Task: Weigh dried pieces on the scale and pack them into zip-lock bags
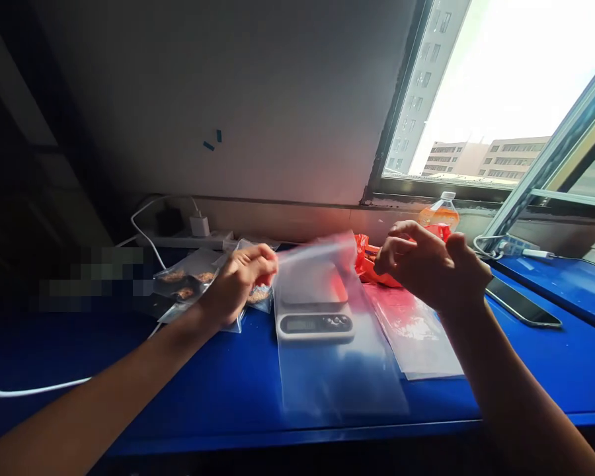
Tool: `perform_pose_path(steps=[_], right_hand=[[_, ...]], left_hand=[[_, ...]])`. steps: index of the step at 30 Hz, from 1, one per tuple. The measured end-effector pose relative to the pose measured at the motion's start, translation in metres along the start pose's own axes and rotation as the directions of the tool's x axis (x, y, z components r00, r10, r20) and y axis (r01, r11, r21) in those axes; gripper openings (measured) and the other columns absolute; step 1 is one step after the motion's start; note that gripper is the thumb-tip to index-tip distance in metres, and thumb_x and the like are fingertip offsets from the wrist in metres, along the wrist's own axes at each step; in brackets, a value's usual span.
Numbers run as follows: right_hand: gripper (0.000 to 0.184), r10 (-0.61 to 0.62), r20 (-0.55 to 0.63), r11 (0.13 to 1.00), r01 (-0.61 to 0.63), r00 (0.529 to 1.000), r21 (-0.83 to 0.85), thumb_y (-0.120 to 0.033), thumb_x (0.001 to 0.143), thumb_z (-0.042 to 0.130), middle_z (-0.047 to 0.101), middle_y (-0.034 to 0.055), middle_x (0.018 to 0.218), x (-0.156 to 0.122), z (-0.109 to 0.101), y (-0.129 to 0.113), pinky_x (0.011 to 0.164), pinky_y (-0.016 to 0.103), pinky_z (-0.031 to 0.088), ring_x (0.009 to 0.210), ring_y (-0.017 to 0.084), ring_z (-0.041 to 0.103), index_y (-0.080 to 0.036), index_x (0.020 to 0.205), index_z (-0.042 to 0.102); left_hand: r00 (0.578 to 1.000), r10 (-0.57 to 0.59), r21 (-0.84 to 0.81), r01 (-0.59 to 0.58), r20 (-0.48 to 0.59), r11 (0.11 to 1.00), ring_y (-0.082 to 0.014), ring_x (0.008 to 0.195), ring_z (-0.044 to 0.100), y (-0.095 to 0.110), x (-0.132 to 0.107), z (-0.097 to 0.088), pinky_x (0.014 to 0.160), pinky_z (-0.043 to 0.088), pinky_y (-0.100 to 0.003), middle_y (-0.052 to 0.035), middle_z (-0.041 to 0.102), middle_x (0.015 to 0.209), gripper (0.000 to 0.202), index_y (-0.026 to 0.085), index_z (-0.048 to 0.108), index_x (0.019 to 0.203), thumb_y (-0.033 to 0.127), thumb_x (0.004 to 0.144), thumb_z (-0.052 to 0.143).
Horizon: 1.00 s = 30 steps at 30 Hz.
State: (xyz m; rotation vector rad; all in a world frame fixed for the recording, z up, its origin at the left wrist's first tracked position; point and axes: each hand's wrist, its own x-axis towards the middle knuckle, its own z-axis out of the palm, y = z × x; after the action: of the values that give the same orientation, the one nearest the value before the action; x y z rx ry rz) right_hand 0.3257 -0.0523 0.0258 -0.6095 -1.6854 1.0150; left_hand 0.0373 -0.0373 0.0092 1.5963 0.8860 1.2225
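My left hand (242, 281) pinches the upper left edge of a clear plastic bag (342, 377). The bag hangs down in front of a white kitchen scale (315, 324), which shows through it. My right hand (429, 268) is raised to the right of the bag, its fingers apart and nothing visible in them. Behind that hand lies a red plastic bag (361, 254), partly covered. A stack of flat plastic bags (421, 337) rests on the blue table (218, 390) below my right hand. Filled clear bags (188, 284) with brownish contents lie beside my left hand.
A phone (523, 303) lies at the right. Behind my right hand stands a bottle of orange liquid (441, 210). Along the wall is a power strip with a white charger (199, 225), and a white cable (34, 390) crosses the left side. A window (476, 99) is at upper right.
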Motion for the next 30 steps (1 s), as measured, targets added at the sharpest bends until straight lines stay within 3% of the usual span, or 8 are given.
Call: perform_pose_path(steps=[2, 4, 7, 9, 13, 22, 27, 30], right_hand=[[0.036, -0.056, -0.158, 0.974, 0.019, 0.986, -0.227, -0.054, 0.082, 0.047, 0.059, 0.0022, 0.077, 0.002, 0.009, 0.008, 0.066, 0.035, 0.049, 0.07, 0.017, 0.059, -0.024, 0.101, 0.051], [0.024, -0.194, -0.226, 0.842, 0.044, 0.954, -0.537, -0.035, 0.081, 0.053, 0.061, 0.0039, 0.085, 0.002, 0.027, 0.018, 0.072, 0.035, 0.048, 0.078, 0.017, 0.06, -0.023, 0.102, 0.051], [0.029, -0.345, -0.03, 0.56, 0.18, 0.938, -0.809, -0.014, 0.08, 0.05, 0.063, 0.007, 0.096, -0.006, 0.062, 0.026, 0.083, 0.037, 0.045, 0.091, 0.019, 0.058, -0.02, 0.108, 0.051], [0.036, -0.256, 0.118, 0.499, 0.235, 0.96, -0.834, -0.01, 0.078, 0.05, 0.064, 0.0072, 0.098, -0.012, 0.079, 0.027, 0.083, 0.038, 0.045, 0.092, 0.02, 0.057, -0.019, 0.113, 0.049], [0.029, -0.066, 0.213, 0.542, 0.214, 0.975, -0.813, -0.008, 0.082, 0.047, 0.065, 0.0056, 0.093, -0.02, 0.092, 0.029, 0.073, 0.033, 0.046, 0.084, 0.019, 0.059, -0.018, 0.109, 0.046], [0.028, -0.108, 0.159, 0.6, 0.192, 0.981, -0.777, -0.004, 0.081, 0.043, 0.064, 0.0061, 0.086, -0.019, 0.1, 0.04, 0.067, 0.029, 0.044, 0.076, 0.017, 0.059, -0.017, 0.106, 0.043], [0.027, 0.04, 0.037, 0.603, 0.005, 0.999, -0.798, -0.006, 0.079, 0.045, 0.063, 0.0051, 0.083, -0.014, 0.093, 0.043, 0.067, 0.031, 0.044, 0.076, 0.019, 0.058, -0.018, 0.103, 0.045], [0.024, 0.033, -0.024, 0.561, -0.039, 0.999, -0.827, -0.007, 0.08, 0.044, 0.063, 0.0067, 0.086, -0.011, 0.085, 0.047, 0.072, 0.035, 0.043, 0.079, 0.02, 0.058, -0.017, 0.101, 0.045]], left_hand=[[0.992, 0.019, 0.271, -0.051, 0.121, 0.961, -0.0078, 0.053, 0.043, 0.002, -0.008, 0.009, 0.051, 0.033, -0.02, 0.0044, 0.049, 0.055, 0.014, 0.016, 0.056, 0.063, 0.022, 0.077, 0.055], [0.979, 0.032, 0.479, -0.127, 0.203, 0.869, -0.0082, 0.052, 0.044, 0.003, -0.017, 0.02, 0.05, 0.032, -0.021, 0.0041, 0.05, 0.055, 0.014, 0.016, 0.058, 0.065, 0.023, 0.077, 0.057], [0.964, 0.043, 0.601, -0.198, 0.262, 0.774, -0.0082, 0.052, 0.046, -0.002, -0.027, 0.033, 0.05, 0.033, -0.021, 0.0038, 0.054, 0.057, 0.015, 0.016, 0.061, 0.069, 0.024, 0.08, 0.056], [0.961, 0.053, 0.621, -0.218, 0.273, 0.753, -0.0085, 0.053, 0.049, -0.008, -0.031, 0.038, 0.052, 0.034, -0.022, 0.0035, 0.056, 0.059, 0.015, 0.016, 0.061, 0.072, 0.025, 0.082, 0.055], [0.957, 0.097, 0.614, -0.25, 0.272, 0.748, -0.0092, 0.056, 0.051, -0.016, -0.032, 0.038, 0.054, 0.035, -0.022, 0.0028, 0.057, 0.061, 0.019, 0.016, 0.059, 0.073, 0.027, 0.086, 0.053], [0.933, 0.147, 0.688, -0.343, 0.329, 0.64, -0.0131, 0.06, 0.053, -0.019, -0.033, 0.039, 0.057, 0.034, -0.025, 0.0009, 0.055, 0.063, 0.015, 0.016, 0.053, 0.071, 0.019, 0.084, 0.048], [0.938, 0.149, 0.704, -0.334, 0.312, 0.627, -0.0116, 0.06, 0.051, -0.017, -0.033, 0.041, 0.057, 0.034, -0.025, 0.0018, 0.055, 0.065, 0.015, 0.017, 0.054, 0.072, 0.017, 0.084, 0.046], [0.943, 0.135, 0.696, -0.316, 0.304, 0.645, -0.0102, 0.057, 0.047, -0.014, -0.032, 0.042, 0.055, 0.033, -0.024, 0.0027, 0.053, 0.062, 0.017, 0.016, 0.054, 0.069, 0.018, 0.085, 0.047]])
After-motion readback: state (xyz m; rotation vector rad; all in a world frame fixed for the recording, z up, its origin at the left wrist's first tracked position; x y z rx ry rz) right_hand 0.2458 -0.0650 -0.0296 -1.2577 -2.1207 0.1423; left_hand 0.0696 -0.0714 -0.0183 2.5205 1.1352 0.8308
